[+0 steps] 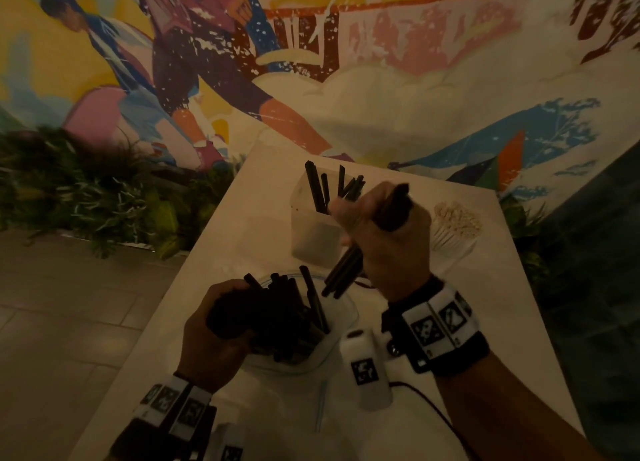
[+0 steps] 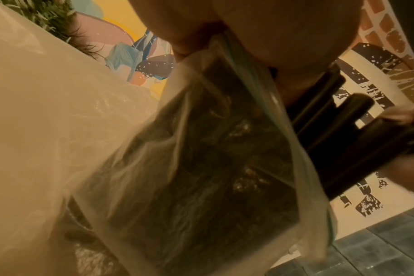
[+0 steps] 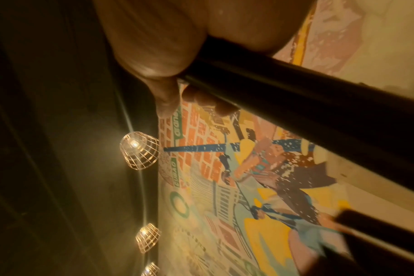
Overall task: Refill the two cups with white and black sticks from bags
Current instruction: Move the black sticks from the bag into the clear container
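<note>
My right hand (image 1: 375, 232) grips a bundle of black sticks (image 1: 349, 270) in the air, just right of a translucent cup (image 1: 313, 225) that holds a few black sticks. The wrist view shows the same bundle (image 3: 296, 104) under my curled fingers (image 3: 154, 56). My left hand (image 1: 214, 325) holds the clear bag of black sticks (image 1: 287, 318) near the table's front, pinching its rim (image 2: 215, 48). The bag's dark contents (image 2: 201, 168) fill the left wrist view. Another cup, full of white sticks (image 1: 457, 223), stands at the right behind my right hand.
The white table (image 1: 242, 218) is narrow, with tiled floor (image 1: 69, 304) to its left and plants (image 1: 86, 190) along a painted wall. A white marker block (image 1: 367, 367) with a cable lies near the front. Hanging caged lamps (image 3: 140, 149) appear in the right wrist view.
</note>
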A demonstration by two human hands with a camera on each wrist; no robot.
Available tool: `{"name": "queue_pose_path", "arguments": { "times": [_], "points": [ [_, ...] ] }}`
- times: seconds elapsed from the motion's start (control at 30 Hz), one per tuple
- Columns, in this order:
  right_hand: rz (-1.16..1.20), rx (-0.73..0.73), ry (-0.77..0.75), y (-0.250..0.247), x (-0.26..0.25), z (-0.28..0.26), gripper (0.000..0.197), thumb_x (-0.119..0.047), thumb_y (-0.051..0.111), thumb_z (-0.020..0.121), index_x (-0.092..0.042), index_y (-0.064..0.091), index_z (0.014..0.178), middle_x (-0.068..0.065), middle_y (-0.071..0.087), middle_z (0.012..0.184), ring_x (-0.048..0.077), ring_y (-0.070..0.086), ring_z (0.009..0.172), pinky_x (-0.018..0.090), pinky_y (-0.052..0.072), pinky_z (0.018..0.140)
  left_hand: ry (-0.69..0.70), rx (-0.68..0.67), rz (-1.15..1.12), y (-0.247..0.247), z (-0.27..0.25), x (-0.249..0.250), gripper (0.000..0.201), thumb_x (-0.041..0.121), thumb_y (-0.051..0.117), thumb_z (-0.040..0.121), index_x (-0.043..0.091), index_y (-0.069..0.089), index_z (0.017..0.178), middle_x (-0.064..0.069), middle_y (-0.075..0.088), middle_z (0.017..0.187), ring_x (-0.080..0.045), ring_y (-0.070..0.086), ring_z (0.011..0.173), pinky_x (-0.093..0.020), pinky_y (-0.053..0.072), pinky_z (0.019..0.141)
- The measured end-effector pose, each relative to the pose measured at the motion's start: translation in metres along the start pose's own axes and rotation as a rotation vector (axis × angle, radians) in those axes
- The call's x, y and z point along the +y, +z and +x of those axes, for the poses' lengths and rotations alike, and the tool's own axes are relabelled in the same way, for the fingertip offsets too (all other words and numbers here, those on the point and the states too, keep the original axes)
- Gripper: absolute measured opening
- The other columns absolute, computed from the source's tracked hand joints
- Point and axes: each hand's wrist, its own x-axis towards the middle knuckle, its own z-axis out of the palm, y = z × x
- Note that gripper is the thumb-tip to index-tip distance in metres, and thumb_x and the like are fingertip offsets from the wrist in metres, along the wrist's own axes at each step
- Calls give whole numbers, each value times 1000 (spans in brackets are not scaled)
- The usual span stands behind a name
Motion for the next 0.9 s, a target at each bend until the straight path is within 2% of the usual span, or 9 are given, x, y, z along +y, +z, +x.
{"name": "queue_pose_path", "arguments": {
  "times": [0.13, 0.23, 0.33, 0.43, 0.5, 0.63, 0.73, 0.83, 0.9],
  "points": [
    [31, 72, -92, -2, -24, 30, 27, -37, 68, 71, -18, 49, 66, -6, 55, 55, 14, 56, 46, 35, 54, 55, 44, 6, -11, 1, 0, 1, 56, 29, 74, 59, 46, 56, 110, 9, 65, 110, -13, 63, 101, -23, 52, 89],
    [20, 144, -147, -2, -28, 57, 27, -31, 70, 75, -20, 47, 66, -7, 54, 52, 15, 55, 46, 34, 53, 54, 37, 12, -32, 1, -1, 1, 57, 28, 75, 58, 46, 57, 109, 8, 65, 111, -14, 63, 102, -21, 52, 88],
    [21, 248, -197, -1, -20, 81, 26, -30, 71, 76, -21, 48, 69, 1, 53, 60, 21, 56, 51, 39, 54, 60, 57, 17, -39, 1, -2, 3, 55, 27, 73, 60, 46, 57, 109, 11, 65, 110, -12, 63, 102, -22, 52, 89],
    [29, 275, -187, 3, -4, 97, 22, -24, 68, 81, -18, 48, 74, -1, 55, 61, 15, 58, 54, 41, 55, 67, 61, 16, -32, 0, -3, 2, 55, 27, 73, 60, 45, 57, 109, 10, 64, 111, -13, 62, 103, -23, 51, 91],
    [-33, 261, -145, 7, 15, 104, 22, -32, 67, 81, -19, 50, 75, 0, 58, 63, 19, 60, 61, 43, 54, 74, 50, 24, -41, 0, -3, 3, 54, 28, 73, 60, 45, 58, 109, 11, 64, 111, -12, 62, 103, -21, 51, 90],
    [-280, 107, 85, 9, 71, 108, 42, -45, 63, 83, -4, 55, 86, 18, 62, 80, 31, 61, 77, 50, 52, 78, 56, 32, -12, 2, -3, 6, 52, 28, 71, 62, 45, 57, 109, 14, 64, 110, -8, 62, 103, -16, 49, 90],
    [-508, 3, 170, 6, 94, 104, 39, -55, 59, 83, -16, 54, 83, 7, 63, 80, 29, 62, 81, 49, 52, 79, 51, 29, -36, 1, -5, 5, 51, 27, 73, 62, 41, 58, 109, 9, 64, 110, -11, 62, 103, -19, 50, 90],
    [-624, 67, 135, 1, 102, 106, 58, -72, 50, 74, -16, 58, 85, 8, 65, 87, 30, 62, 87, 50, 52, 78, 41, 28, -48, 0, -6, 4, 52, 26, 75, 62, 39, 58, 109, 5, 64, 110, -15, 62, 103, -22, 50, 92],
    [-787, 31, 142, -2, 107, 106, 66, -78, 46, 71, -16, 59, 87, 9, 65, 91, 32, 61, 92, 51, 51, 80, 30, 32, -52, 0, -6, 3, 52, 26, 75, 61, 38, 59, 108, 4, 65, 109, -16, 62, 104, -23, 50, 92]
  ]
}}
